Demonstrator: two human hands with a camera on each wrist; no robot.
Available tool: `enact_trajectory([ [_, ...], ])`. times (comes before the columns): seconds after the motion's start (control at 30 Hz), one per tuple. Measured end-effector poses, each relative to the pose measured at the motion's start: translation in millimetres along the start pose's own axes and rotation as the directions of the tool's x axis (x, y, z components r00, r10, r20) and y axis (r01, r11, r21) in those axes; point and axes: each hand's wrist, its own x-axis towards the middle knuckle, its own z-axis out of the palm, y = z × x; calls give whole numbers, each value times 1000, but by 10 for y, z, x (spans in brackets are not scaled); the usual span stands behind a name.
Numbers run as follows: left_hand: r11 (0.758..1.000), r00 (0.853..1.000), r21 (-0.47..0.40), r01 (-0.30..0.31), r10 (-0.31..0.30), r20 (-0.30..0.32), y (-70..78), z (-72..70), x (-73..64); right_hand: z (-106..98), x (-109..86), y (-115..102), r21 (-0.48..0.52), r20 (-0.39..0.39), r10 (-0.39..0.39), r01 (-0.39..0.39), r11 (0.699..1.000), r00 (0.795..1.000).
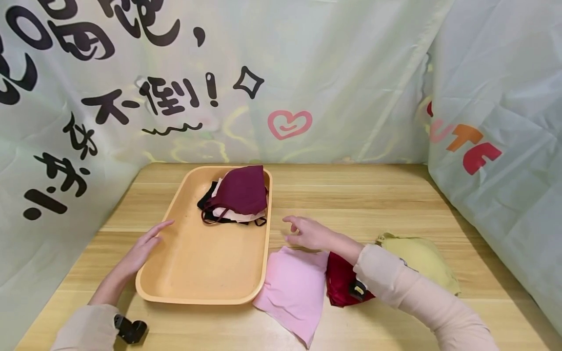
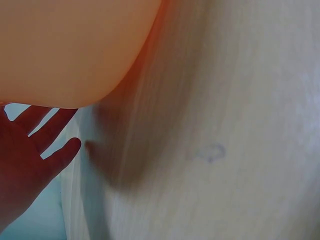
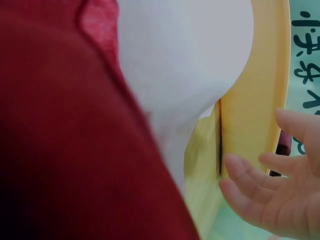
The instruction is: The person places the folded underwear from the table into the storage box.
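A shallow orange-tan plastic tray (image 1: 202,263) lies on the table. Folded garments are stacked in its far right corner: a maroon one (image 1: 241,190) with thin straps on top, pale pink and black cloth beneath. At the tray's left rim is my left hand (image 1: 145,246), fingers extended; whether they touch it I cannot tell. My right hand (image 1: 309,233) hovers just right of the tray, fingers loosely bent and holding nothing. Below that hand lies a pink folded garment (image 1: 294,287), its edge against the tray. A dark red garment (image 1: 340,282) sits beside it, partly hidden by my right sleeve.
A yellow-green garment (image 1: 426,258) with a rounded shape lies at the right, partly behind my forearm. Printed cloth sheets (image 1: 351,73) hang along the back and sides of the wooden table (image 1: 351,190).
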Motion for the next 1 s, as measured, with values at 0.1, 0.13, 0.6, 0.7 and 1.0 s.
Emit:
enact_trajectory([
  [0.1, 1000, 1000, 1, -2, 2, 1, 2, -1, 4, 7, -21, 40, -15, 44, 3, -3, 1000, 999],
  [0.13, 1000, 1000, 1, -3, 3, 2, 3, -1, 4, 11, -31, 52, -17, 61, 4, -3, 1000, 998],
  [0.6, 1000, 1000, 2, -27, 27, -5, -9, 15, -13, 41, -234, -6, -22, 297, 96, -94, 995, 950],
  [0.7, 1000, 1000, 3, -25, 25, -4, -5, 12, -14, 56, -274, -45, -83, 323, 152, -132, 988, 934],
  [1.0, 1000, 1000, 0, -7, 7, 1, 5, 4, -10, 135, -320, -82, -158, 295, 205, -164, 974, 933],
])
